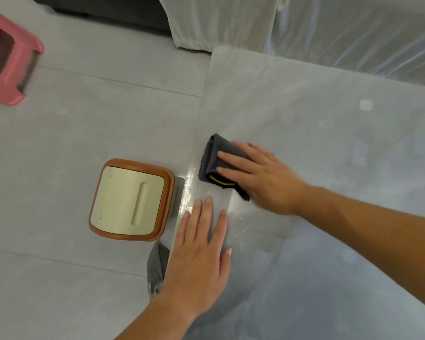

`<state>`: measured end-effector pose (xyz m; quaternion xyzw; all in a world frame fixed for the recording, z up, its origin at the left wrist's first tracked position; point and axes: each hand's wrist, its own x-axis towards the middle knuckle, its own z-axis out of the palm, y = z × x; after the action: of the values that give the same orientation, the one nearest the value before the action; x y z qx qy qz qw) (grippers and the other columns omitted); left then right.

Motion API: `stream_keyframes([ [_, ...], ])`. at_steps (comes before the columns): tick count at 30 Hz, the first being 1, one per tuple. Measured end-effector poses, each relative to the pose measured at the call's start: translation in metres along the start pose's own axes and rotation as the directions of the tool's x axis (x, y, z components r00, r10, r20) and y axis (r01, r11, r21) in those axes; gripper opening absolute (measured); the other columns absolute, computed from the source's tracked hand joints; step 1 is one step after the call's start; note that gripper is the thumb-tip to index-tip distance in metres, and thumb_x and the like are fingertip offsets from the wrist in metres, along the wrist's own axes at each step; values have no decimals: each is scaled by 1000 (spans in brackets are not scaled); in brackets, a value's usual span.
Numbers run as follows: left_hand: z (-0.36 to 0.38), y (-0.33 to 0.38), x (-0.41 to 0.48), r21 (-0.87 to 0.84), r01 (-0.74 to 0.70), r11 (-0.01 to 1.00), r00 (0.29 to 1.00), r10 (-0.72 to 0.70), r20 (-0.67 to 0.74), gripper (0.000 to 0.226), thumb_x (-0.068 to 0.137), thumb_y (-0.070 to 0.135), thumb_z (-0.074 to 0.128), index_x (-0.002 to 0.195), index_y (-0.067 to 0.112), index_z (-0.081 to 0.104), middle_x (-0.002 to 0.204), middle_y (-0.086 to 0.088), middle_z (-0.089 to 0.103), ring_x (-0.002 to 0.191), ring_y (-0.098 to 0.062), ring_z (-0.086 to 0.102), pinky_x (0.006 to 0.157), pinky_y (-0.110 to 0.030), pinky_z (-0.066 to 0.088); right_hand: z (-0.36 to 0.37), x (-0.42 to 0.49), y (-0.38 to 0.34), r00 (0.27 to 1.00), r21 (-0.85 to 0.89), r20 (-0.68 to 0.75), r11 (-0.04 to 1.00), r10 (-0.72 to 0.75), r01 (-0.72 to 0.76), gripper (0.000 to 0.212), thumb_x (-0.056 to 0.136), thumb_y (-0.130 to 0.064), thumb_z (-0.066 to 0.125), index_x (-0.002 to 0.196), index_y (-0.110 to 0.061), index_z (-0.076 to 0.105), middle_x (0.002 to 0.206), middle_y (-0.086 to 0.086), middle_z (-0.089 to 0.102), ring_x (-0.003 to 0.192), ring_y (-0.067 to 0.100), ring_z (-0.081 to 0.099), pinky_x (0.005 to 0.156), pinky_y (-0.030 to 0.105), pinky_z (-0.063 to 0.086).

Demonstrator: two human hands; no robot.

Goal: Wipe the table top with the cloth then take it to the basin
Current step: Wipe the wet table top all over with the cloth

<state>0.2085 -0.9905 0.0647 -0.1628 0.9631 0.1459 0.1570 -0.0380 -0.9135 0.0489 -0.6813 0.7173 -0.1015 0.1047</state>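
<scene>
Now the right hand presses flat on the folded dark grey cloth, fingers spread wide across it and gripping nothing, right by the left edge of the table top. The left hand lies palm down just beside it, fingers open and splayed, bracing at the same edge. The slab looks smooth, glossy, grey and stone-like, with a bright wet-looking streak near the cloth, so even pressure and overlapping passes along the edge would serve best, keeping the fold under the palm. The cloth looks soft and thick, with a yellow-green trimmed tab. On the tiled floor sits a rounded-square stool with a brown rim and pale top, and a pink plastic stool beyond; no basin in view
</scene>
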Motion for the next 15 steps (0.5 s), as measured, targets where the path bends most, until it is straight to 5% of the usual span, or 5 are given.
stream_keyframes([
  [2,1,0,0,-2,-2,1000,1000,2,0,65,102,49,24,159,19,16,168,-13,-2,154,-32,-2,117,-49,11,-6,19,24,986,20,-67,988,151,-150,56,94,-11,56,149,-21,46,161,4,33,150,40,21,117,60,25],
  [5,2,-1,1,5,3,1000,1000,-3,-10,64,103,49,26,159,18,18,168,-12,-2,154,-32,-2,117,-49,12,-10,56,20,844,107,-136,854,520,-509,59,94,-13,54,151,-22,42,163,4,29,151,41,16,119,59,19],
  [7,2,0,-2,1,12,1000,1000,-12,-15,64,102,49,29,158,19,20,168,-12,0,154,-31,-1,117,-48,11,4,55,-9,887,66,-147,899,439,-434,67,88,-14,60,151,-24,41,163,4,29,151,41,16,119,59,18],
  [11,5,6,-12,-7,28,1000,1000,-28,0,65,100,52,33,157,22,24,168,-10,4,154,-29,-1,118,-46,8,12,14,-36,998,14,34,998,-54,54,74,85,-15,62,153,-30,35,165,-1,24,153,34,10,122,55,17],
  [15,8,8,-14,2,19,1000,1000,-19,15,64,101,51,32,157,21,25,168,-10,3,154,-30,1,118,-47,8,-2,28,0,990,41,-59,991,127,-125,62,90,-11,63,148,-26,47,161,1,34,150,38,22,117,58,26],
])
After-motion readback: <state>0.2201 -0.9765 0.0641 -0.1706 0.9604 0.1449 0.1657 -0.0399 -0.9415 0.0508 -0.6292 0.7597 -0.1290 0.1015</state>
